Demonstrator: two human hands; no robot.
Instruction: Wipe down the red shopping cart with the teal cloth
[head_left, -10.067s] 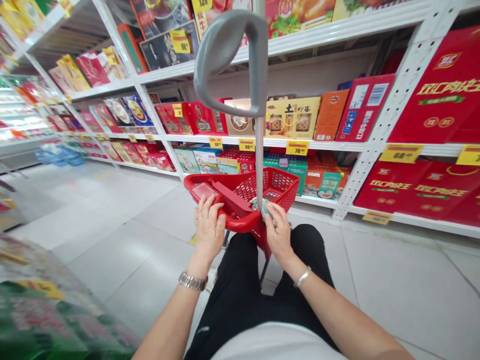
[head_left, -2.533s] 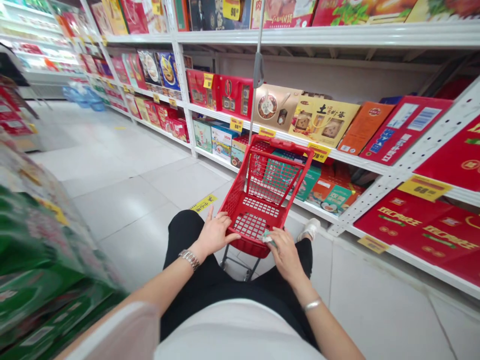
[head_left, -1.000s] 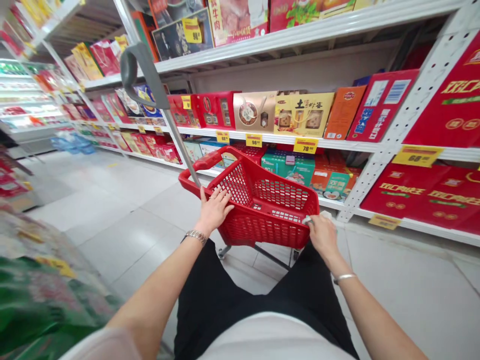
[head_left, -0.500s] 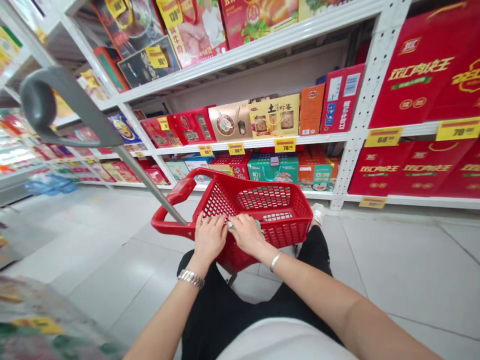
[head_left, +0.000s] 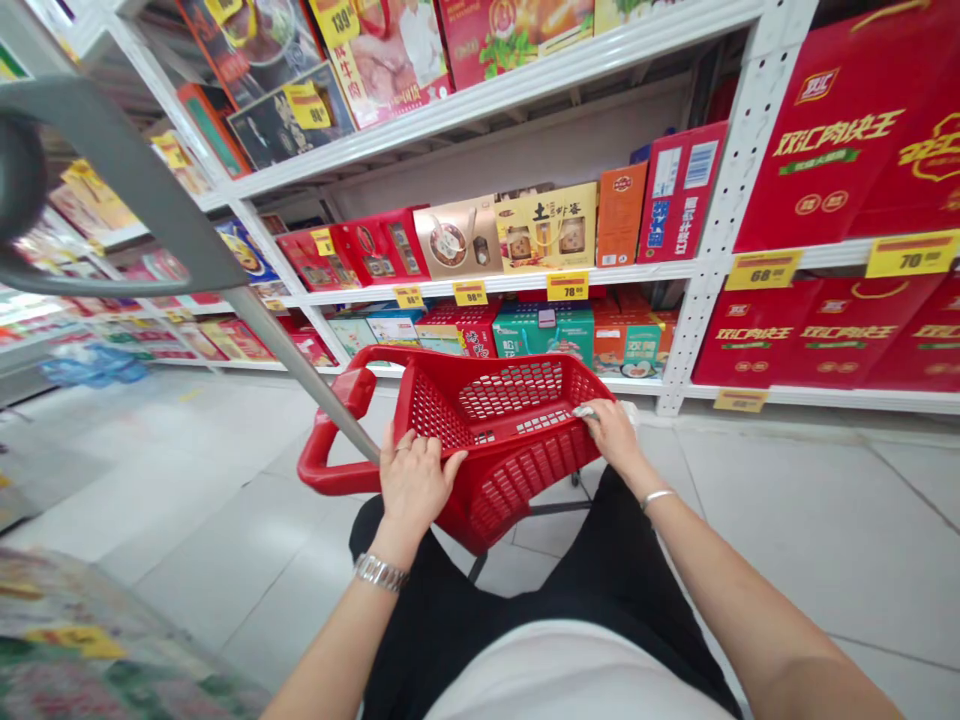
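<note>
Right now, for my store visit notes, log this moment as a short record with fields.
left hand: on the rim of the red plastic shopping cart
left wrist: metal wristwatch
right hand: at the cart's far rim, beside a small pale item
right wrist: bangle
cart handle: grey, on a metal pole
nearby: white metal shelving, boxed goods

Bright, even light — blurred, warped edges

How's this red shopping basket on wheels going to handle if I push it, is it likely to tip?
The red plastic basket is probably light for its size, given its open mesh walls. It may tip fairly easily, since it sits high above a slim wheeled frame. The long grey pole handle could lever it sideways.
</note>
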